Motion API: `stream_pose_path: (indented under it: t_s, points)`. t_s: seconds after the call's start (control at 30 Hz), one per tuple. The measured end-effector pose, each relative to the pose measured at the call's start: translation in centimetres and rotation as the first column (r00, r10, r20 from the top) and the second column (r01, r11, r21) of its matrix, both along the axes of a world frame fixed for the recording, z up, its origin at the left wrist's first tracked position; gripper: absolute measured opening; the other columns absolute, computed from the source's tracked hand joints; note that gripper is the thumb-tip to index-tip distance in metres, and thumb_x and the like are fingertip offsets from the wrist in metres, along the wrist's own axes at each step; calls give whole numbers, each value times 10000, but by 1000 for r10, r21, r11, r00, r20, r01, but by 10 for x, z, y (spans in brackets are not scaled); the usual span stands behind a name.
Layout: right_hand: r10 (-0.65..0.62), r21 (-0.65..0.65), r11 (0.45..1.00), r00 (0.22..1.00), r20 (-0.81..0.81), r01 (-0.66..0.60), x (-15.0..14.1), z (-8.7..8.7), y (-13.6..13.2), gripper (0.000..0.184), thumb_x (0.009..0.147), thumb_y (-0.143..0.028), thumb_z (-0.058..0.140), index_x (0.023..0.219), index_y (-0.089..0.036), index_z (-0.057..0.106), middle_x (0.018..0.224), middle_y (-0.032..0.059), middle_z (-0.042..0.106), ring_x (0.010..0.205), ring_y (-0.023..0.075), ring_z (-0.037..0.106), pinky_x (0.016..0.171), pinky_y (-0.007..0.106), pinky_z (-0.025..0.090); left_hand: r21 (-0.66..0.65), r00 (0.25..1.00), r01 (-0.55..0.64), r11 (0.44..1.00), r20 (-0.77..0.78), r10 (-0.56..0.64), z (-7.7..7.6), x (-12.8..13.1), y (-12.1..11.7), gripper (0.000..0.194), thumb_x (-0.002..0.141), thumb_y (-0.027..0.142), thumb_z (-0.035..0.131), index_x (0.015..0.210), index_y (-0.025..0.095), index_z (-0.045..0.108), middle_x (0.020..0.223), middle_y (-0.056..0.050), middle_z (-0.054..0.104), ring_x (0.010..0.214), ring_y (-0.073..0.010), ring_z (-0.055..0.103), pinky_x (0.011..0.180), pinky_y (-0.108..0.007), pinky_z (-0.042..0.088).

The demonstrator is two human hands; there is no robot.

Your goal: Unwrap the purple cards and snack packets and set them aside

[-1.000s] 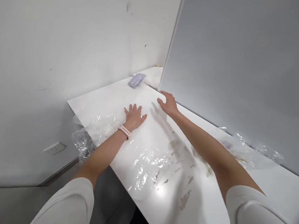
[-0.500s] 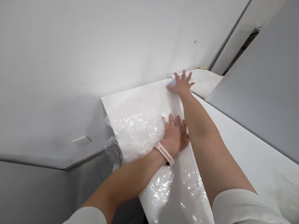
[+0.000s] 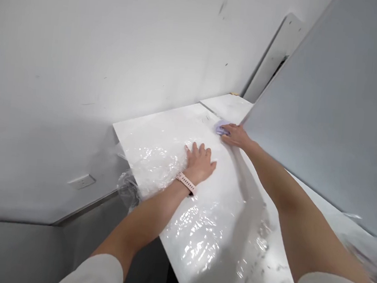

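Observation:
My left hand (image 3: pixel 200 164) lies flat with its fingers spread, pressing on clear plastic film (image 3: pixel 196 235) that covers a white tabletop (image 3: pixel 164 119). A pink watch band circles that wrist. Farther off and to the right, my right hand (image 3: pixel 236 136) has its fingers closed on a small, rounded, translucent purple object (image 3: pixel 221 127) at the tabletop's far side. What kind of object it is does not show clearly. The film is wrinkled and shiny, and a loose bunch of it (image 3: pixel 128 190) hangs over the tabletop's left edge.
A pale wall (image 3: pixel 84 51) runs along the far side, with a wall socket (image 3: pixel 82 181) low on the left. A tall grey panel (image 3: pixel 332 106) rises close on the right. Behind the purple object lies another white surface (image 3: pixel 228 104), past a seam.
My right hand has gone from spread fingers over the purple object to gripping it from the right. The view has shifted, and more film shows between my arms.

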State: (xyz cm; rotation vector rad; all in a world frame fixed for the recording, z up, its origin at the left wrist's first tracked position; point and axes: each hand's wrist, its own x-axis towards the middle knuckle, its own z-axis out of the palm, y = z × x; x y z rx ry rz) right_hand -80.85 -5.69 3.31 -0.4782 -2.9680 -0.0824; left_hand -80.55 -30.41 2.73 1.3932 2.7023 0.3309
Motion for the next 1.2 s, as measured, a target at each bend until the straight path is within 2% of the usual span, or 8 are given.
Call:
stream_pose_path:
  t_s: [0.2,0.5,0.67,0.77,0.83,1.0,1.1,1.2]
  points:
    - [48,-19,999,997,-60,-49,155,2,-32,524,809,-254,485,1307,-152,613,1285,146,651,1115,279,611,1023,428,389,6,1000,-5,1000,9,5,3,-4,-1,576,970,464,351,1465,186,443,1603,-130,324,1490,-419,171,1173,-693,116]
    - [-233,6,972,968,-95,235,421,-3,-138,489,859,-350,489,1336,-328,596,1296,109,620,1088,341,570,911,513,472,97,999,22,995,-35,-19,-3,-10,0,445,977,427,367,1305,195,558,1436,-160,491,1394,-397,310,1148,-688,148]
    - [-367,40,926,918,-147,376,507,-3,-193,541,877,-432,500,1418,-433,507,1382,86,575,1191,391,550,908,596,471,97,999,-7,995,-46,12,-5,-9,1,441,994,399,323,1315,191,540,1437,-153,497,1368,-352,342,1162,-648,153]
    - [-398,83,898,880,-258,431,503,-2,-238,591,910,-431,509,1489,-465,394,1489,85,482,1360,411,430,1028,678,374,74,997,-30,997,-65,34,-1,-3,2,460,1003,353,283,1327,152,539,1438,-172,501,1369,-343,353,1162,-639,159]
    - [-349,27,926,879,-326,377,478,-6,-271,614,941,-378,500,1523,-460,322,1482,91,488,1373,382,429,1055,645,380,42,993,-22,999,-113,27,8,6,5,471,999,308,276,1339,114,537,1474,-190,470,1408,-348,314,1174,-651,87]
    - [-202,-180,973,919,-337,148,393,-19,-327,584,979,-341,442,1548,-297,324,1582,123,354,1422,332,388,1082,526,407,-24,967,99,995,-234,-102,60,35,4,511,950,300,406,1415,106,487,1604,-173,305,1513,-340,131,1185,-638,-97]
    - [-101,-165,985,943,-317,50,348,-16,-332,544,980,-365,442,1516,-280,407,1640,97,257,1491,328,272,1166,536,284,-63,976,186,981,-103,-191,92,39,-23,679,895,457,542,1496,177,396,1649,-149,207,1522,-379,85,1168,-690,-24]
    - [5,-159,986,959,-283,-52,313,-13,-324,513,992,-412,424,1494,-314,452,1639,59,276,1511,319,228,1197,552,189,-118,991,133,984,24,-131,101,29,-78,981,783,560,687,1582,275,195,1685,-124,-13,1527,-414,-51,1131,-733,51]
